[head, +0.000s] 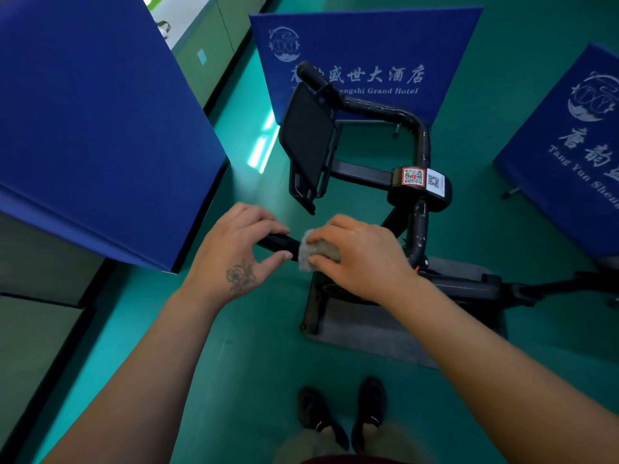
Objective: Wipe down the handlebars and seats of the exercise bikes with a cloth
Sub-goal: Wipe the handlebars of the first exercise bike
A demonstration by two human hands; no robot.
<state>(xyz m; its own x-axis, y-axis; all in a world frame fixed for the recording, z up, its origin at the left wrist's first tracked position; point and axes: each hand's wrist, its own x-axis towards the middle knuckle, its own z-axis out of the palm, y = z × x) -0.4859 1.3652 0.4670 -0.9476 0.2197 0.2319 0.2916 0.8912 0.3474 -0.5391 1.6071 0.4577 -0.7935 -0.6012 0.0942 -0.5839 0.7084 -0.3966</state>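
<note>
Two hands meet on the near grip of an exercise bike. The right hand (pixel 360 254) is curled round a grey cloth (pixel 316 251), wrapping it over the black handlebar (pixel 278 244); its fingers lie over the top of the cloth and the thumb closes in from below. The left hand (pixel 234 249), which carries a flower tattoo on its back, touches the bare end of the same bar just beside the cloth, its thumb and fingers bent loosely about the grip; whether they actually clamp it is not clear.

From the grip the bar runs to the right into the bike's upright stem (pixel 418 229), which bears two square code stickers (pixel 423 178), one red-edged and one white. Beyond the stem the bar loops away to a far grip (pixel 310 73). A dark tablet holder (pixel 308 145) stands tilted between the two grips. The bike's base rests on a grey mat (pixel 375 333) on the green floor (pixel 234 380).

Three blue panels stand round the bike: one large panel (pixel 93 122) at the left, one panel behind (pixel 368 55) with a white crest and hotel lettering, and another (pixel 576 145) at the right with similar print. The person's black shoes (pixel 341 416) show at the bottom edge.
</note>
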